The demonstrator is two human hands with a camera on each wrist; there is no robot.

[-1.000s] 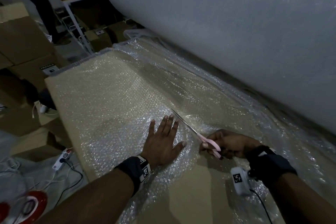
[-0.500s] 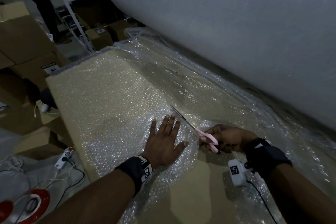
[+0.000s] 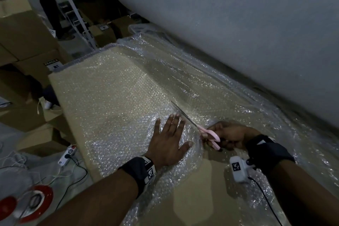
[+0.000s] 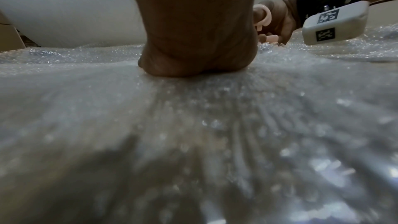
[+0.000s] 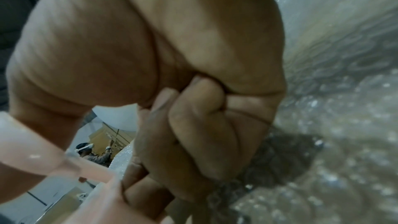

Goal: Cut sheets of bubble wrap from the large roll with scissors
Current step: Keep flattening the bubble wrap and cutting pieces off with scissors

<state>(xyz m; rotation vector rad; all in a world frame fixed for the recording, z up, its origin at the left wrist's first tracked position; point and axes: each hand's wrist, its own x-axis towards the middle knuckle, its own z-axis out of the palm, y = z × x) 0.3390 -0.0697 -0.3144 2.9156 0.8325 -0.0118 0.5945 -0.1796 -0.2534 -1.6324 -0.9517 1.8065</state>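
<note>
A huge white roll of bubble wrap (image 3: pixel 238 24) fills the upper right of the head view. Its loose sheet (image 3: pixel 119 97) lies spread over a tan cardboard surface (image 3: pixel 192 198). My left hand (image 3: pixel 170 139) lies flat on the sheet, fingers straight and pressing it down; the left wrist view shows the heel of that hand (image 4: pixel 193 40) on the wrap. Just to its right, my right hand (image 3: pixel 229 135) grips the pink handles of the scissors (image 3: pixel 209 134), whose thin blades point up-left along the sheet past my left fingertips. In the right wrist view my curled fingers (image 5: pixel 204 134) hold the pink handle (image 5: pixel 32 151).
Cardboard boxes (image 3: pixel 23 42) are stacked at the left and behind. A white power strip (image 3: pixel 67 154) with cables lies on the floor at lower left, near a red tape roll (image 3: pixel 36 202). A white metal rack (image 3: pixel 78 18) stands at the back.
My right hand has pushed the scissors forward and up-left along the sheet, closer to my left hand. The left hand has stayed flat in the same place.
</note>
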